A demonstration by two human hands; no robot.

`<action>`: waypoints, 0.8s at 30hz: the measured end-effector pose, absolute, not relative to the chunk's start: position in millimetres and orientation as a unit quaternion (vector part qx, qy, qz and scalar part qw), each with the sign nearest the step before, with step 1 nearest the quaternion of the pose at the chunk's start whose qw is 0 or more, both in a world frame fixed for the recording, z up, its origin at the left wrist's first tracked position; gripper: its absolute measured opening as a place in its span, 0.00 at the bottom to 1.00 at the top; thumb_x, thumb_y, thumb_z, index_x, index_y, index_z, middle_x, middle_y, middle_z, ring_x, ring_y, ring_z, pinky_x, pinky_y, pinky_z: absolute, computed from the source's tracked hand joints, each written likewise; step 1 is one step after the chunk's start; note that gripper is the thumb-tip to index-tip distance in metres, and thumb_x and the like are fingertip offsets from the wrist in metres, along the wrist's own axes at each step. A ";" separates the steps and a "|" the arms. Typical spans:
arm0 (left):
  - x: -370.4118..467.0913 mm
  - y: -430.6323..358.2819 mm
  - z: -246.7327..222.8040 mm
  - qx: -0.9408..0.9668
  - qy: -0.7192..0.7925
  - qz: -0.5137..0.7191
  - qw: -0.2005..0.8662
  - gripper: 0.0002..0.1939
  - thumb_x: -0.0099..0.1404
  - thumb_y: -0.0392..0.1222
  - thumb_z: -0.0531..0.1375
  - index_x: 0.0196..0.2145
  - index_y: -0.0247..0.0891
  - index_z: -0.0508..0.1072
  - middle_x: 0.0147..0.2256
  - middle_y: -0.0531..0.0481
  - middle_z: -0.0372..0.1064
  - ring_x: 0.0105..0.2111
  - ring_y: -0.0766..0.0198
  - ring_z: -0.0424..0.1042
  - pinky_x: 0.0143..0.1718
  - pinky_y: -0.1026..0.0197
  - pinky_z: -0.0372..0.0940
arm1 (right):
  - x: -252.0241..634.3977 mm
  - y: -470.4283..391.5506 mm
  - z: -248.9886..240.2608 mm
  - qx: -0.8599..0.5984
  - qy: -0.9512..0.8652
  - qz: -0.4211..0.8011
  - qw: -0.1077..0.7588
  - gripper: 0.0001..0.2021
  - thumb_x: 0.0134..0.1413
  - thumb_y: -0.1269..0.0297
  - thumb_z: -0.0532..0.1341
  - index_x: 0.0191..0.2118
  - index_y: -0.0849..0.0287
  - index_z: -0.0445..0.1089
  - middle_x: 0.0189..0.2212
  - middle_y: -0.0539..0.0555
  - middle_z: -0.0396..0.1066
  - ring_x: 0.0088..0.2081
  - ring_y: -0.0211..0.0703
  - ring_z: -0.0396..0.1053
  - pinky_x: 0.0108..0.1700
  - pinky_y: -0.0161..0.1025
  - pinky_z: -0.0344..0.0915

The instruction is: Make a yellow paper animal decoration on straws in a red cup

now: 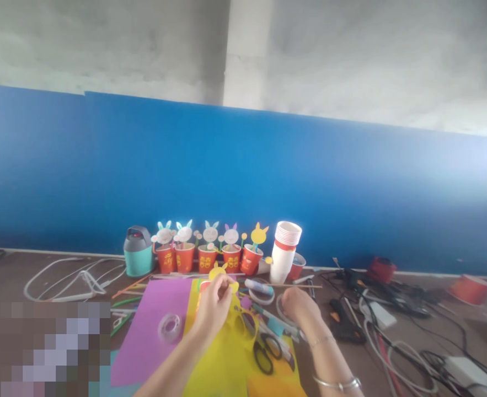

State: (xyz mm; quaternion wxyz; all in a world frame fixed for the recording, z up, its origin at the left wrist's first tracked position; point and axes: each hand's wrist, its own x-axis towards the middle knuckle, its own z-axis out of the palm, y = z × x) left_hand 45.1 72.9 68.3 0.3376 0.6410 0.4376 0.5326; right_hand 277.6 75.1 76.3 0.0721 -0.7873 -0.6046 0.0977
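My left hand point(216, 303) is closed in front of a red paper cup point(203, 286) with a yellow paper rabbit head point(217, 271) above it. A small yellow paper piece point(235, 287) shows beside its fingertips; what the fingers grip is hidden. Farther right, my right hand point(301, 306) is curled closed, low over the table beside a white ring point(280, 311). Its fingers face away, so anything in them stays out of sight. Between the hands lie a glue stick point(260, 286), yellow-handled scissors point(246, 324) and black-handled scissors point(267, 352) on yellow paper point(214, 358).
Several red cups with paper rabbits point(208, 259) line the back, beside stacked white paper cups point(283, 256) and a turquoise device point(138, 256). A tape roll point(170, 328) rests on purple paper point(144, 342). To the right are a black glue gun point(346, 322) and tangled cables point(412, 353).
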 end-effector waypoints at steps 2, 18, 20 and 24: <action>45.3 71.5 68.6 0.653 0.433 0.524 0.335 0.07 0.60 0.41 0.54 0.30 0.40 0.70 0.27 0.52 0.71 0.27 0.62 0.72 0.31 0.63 0.64 | 286.6 75.4 72.5 -0.796 -0.593 0.108 0.054 0.12 0.53 0.70 0.55 0.34 0.65 0.78 0.40 0.72 0.78 0.44 0.63 0.75 0.39 0.47 0.66; 47.5 61.3 69.8 0.751 0.400 0.473 0.230 0.19 0.65 0.34 0.49 0.47 0.40 0.74 0.40 0.44 0.74 0.38 0.59 0.73 0.40 0.60 0.68 | 260.2 63.3 100.7 -0.692 -0.644 0.256 0.205 0.12 0.61 0.62 0.48 0.31 0.58 0.65 0.25 0.52 0.74 0.28 0.42 0.73 0.30 0.35 0.64; 47.4 59.9 69.0 0.761 0.398 0.460 0.226 0.23 0.64 0.32 0.48 0.55 0.41 0.69 0.43 0.43 0.73 0.37 0.60 0.73 0.40 0.60 0.68 | 247.0 56.9 109.1 -0.602 -0.645 0.351 0.313 0.10 0.60 0.61 0.50 0.33 0.58 0.64 0.23 0.48 0.70 0.27 0.40 0.70 0.30 0.34 0.63; 48.8 57.5 67.4 0.775 0.399 0.435 0.225 0.29 0.64 0.31 0.48 0.62 0.42 0.61 0.46 0.42 0.72 0.41 0.58 0.73 0.43 0.57 0.68 | 222.1 43.4 122.6 -0.503 -0.629 0.455 0.381 0.07 0.53 0.68 0.51 0.34 0.59 0.66 0.23 0.47 0.67 0.26 0.38 0.66 0.30 0.34 0.64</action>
